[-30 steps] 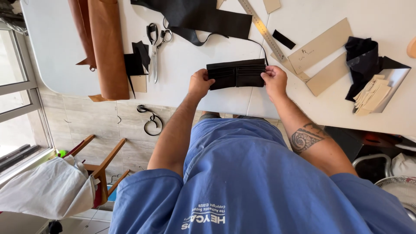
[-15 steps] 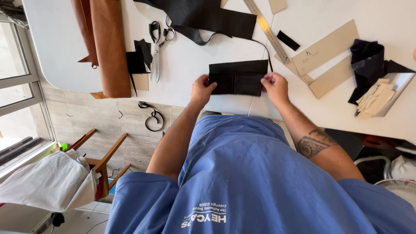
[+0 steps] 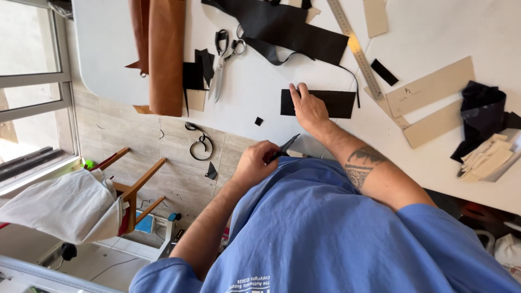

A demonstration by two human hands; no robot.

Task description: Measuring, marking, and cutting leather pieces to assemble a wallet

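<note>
White table (image 3: 260, 81) spreads beyond your hands, which are apart. Your right hand (image 3: 310, 110) lies flat on the smooth, rectangular black leather strip (image 3: 339, 104), probably to pin it still. Your left hand (image 3: 254, 164), nearer your chest, grips a slim dark tool (image 3: 287, 144).

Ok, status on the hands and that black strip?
Left hand shut on dark pointed tool, at table edge. Right hand flat on black strip on white table. Small black scrap beside it.
</note>
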